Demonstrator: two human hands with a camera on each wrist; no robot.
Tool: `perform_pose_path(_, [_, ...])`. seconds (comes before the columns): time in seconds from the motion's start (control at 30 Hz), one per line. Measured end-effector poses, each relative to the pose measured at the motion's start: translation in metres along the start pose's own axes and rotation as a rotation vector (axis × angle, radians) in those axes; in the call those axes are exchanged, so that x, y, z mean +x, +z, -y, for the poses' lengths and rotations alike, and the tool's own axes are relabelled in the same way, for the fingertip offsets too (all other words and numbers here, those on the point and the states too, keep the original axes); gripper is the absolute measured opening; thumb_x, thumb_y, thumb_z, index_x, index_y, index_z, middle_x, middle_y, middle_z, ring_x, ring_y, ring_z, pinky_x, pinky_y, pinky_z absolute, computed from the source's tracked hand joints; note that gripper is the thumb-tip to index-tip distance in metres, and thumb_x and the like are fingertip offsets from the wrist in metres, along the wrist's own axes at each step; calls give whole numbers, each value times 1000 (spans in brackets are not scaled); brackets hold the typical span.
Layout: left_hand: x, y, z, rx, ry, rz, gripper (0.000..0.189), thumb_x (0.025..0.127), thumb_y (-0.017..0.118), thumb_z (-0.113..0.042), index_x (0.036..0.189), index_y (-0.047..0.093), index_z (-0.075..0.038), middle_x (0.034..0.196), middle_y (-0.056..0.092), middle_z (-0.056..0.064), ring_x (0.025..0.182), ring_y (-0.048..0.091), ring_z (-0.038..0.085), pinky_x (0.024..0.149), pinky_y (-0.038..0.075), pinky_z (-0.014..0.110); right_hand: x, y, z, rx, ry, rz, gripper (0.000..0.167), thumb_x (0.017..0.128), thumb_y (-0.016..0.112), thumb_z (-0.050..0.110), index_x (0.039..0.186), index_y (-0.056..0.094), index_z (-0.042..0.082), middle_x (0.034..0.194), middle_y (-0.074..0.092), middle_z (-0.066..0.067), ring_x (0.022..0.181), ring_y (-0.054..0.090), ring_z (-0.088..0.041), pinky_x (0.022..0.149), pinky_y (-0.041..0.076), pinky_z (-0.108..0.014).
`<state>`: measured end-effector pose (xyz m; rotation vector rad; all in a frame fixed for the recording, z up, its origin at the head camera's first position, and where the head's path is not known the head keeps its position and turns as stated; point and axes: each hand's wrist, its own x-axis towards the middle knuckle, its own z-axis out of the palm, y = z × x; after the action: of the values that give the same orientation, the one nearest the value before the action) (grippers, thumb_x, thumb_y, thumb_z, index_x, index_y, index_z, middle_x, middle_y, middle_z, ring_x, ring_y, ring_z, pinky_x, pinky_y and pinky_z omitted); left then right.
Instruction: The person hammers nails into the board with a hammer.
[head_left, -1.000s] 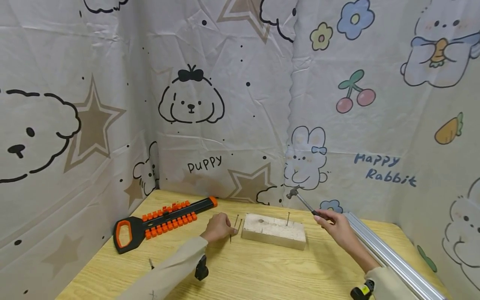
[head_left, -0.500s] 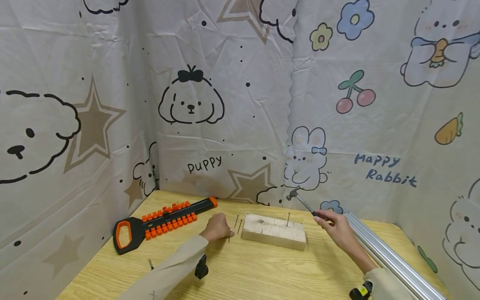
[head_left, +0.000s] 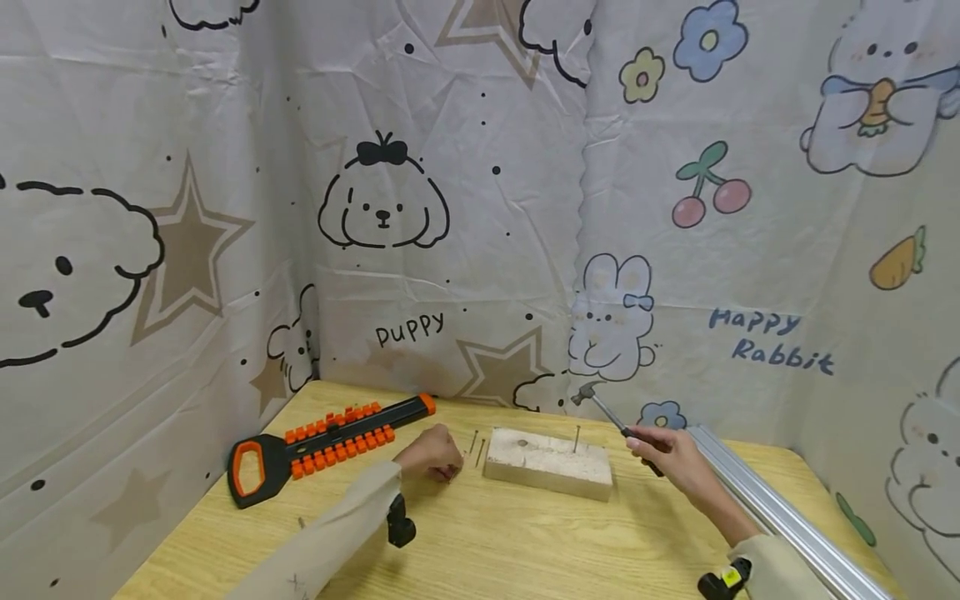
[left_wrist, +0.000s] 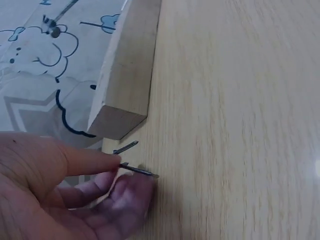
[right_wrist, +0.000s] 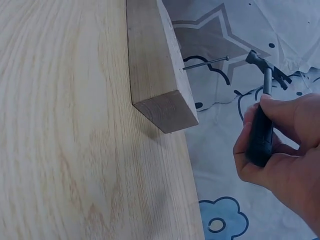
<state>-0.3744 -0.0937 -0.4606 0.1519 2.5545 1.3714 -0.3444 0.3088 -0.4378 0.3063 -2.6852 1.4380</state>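
One hammer [right_wrist: 260, 137]: black handle, metal claw head. On my remote feed the right hand [head_left: 667, 454] is clamped on the handle, thumb and fingers bent round it; the head stands out past the grip, in the air, near the standing nail [right_wrist: 206, 63] but apart from it.

One held nail [left_wrist: 140, 171]: at the fingertips of the left hand [head_left: 430, 454]. I read those fingers as together on it in a pinch, its head jutting beyond them, its other end hidden from me.

Two loose nails [left_wrist: 126, 147]: side by side between the left hand and the block, just beyond the fingertips.

One wooden block [head_left: 549, 461]: flat on the table [head_left: 525, 550], between the hands, touching neither. The standing nail rises upright from its top, towards the right end.

One rack [head_left: 337, 442], black and orange: lying left of the left hand, well apart.

One metal bar [head_left: 787, 517], silver: running along the right side, beyond the right forearm.

One small item [head_left: 302, 523]: by the left sleeve [head_left: 330, 533], too small for me to identify.

One curtain [head_left: 450, 125]: pale, printed with animals, stars, fruit and flowers, behind everything.
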Motion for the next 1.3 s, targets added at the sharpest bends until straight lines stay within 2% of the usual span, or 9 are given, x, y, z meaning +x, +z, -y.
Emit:
perform_pose_path(0.1, [2,-3,1,-93,76,5,17,93,63,11,76,62,8,76,71,24,59,67,27,58,60,35,0,0,-1,-4,9,-2,47,105,67,24,140,62,-7,113,74,-17,84,64,-13,66,54,-29])
perform_pose_path(0.2, [7,-3,-1,-124,184,-31,3,95,63,13,96,63,15,87,72,31,71,74,37,65,64,40,-1,0,-1,-20,2,-1,46,105,67,22,140,62,-7,116,74,-20,89,67,-14,68,56,-30])
perform_pose_path(0.33, [15,3,-8,-179,279,-82,22,96,64,11,116,63,18,97,72,32,83,75,42,75,65,47,0,1,0,-47,-19,-1,44,106,66,20,138,62,-10,119,73,-24,93,69,-19,73,59,-32])
perform_pose_path(0.43, [19,13,-15,-244,329,-86,21,97,65,9,116,65,17,99,72,28,87,75,40,79,65,47,0,4,1,-86,-49,-25,39,106,65,17,135,64,-9,118,72,-24,97,70,-22,78,61,-32])
perform_pose_path(0.53, [24,25,-21,-282,373,-76,18,97,67,8,113,67,16,101,73,27,89,76,38,78,65,42,0,6,2,-135,-78,-54,34,106,64,14,131,66,-8,114,72,-22,96,69,-26,77,61,-30])
perform_pose_path(0.7, [30,36,-35,-351,412,-85,16,95,70,8,109,67,15,101,73,28,91,75,36,81,65,42,0,9,5,-181,-121,-83,30,105,64,10,127,67,-10,106,72,-18,91,68,-24,69,56,-25])
perform_pose_path(0.83, [35,43,-44,-392,449,-71,16,96,70,6,109,66,14,103,72,30,93,74,43,84,64,47,0,10,6,-196,-154,-108,25,104,64,6,123,68,-11,102,72,-16,88,66,-20,67,55,-24])
perform_pose_path(1.1, [44,65,-53,-422,499,-48,19,96,71,5,111,66,15,106,72,32,97,72,49,83,65,46,0,13,6,-234,-189,-116,19,103,64,3,117,68,-9,101,71,-13,92,66,-23,74,58,-30])
perform_pose_path(1.3, [50,83,-57,-448,491,-42,15,95,72,6,108,69,12,106,73,29,97,74,45,83,65,46,1,15,4,-248,-225,-120,17,104,63,2,116,67,-9,101,70,-13,92,65,-23,74,60,-34])
